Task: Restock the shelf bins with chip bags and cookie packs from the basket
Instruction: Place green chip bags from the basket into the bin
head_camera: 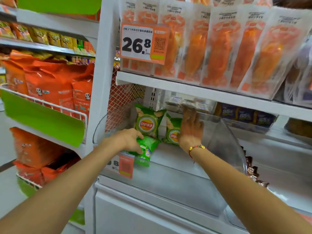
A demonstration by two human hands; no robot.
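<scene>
While both bare arms reach into a clear curved plastic shelf bin (pixel 224 132), the left hand (pixel 130 141) clasps a small green foil chip bag (pixel 145 147) lying on its side at the bin's front, fingers curled over its top, probably to slide it back or stand it up. Just beyond that hand, a second green chip bag (pixel 149 122) stands upright. To its right, a third green chip bag (pixel 172 132) leans upright, and the right hand (pixel 190 129), fingers straight and released, presses flat against it, seemingly to keep it from toppling. A red cord bracelet (pixel 195 148) circles that wrist. The basket is not in view.

Under the hands, the bin floor is pale and mostly bare. Above the right hand, a white metal shelf (pixel 168 85) carries orange-and-white hanging packets (pixel 217 46) and an orange price tag (pixel 143 43). Left of the left hand, wire racks hold large orange bags (pixel 50 85).
</scene>
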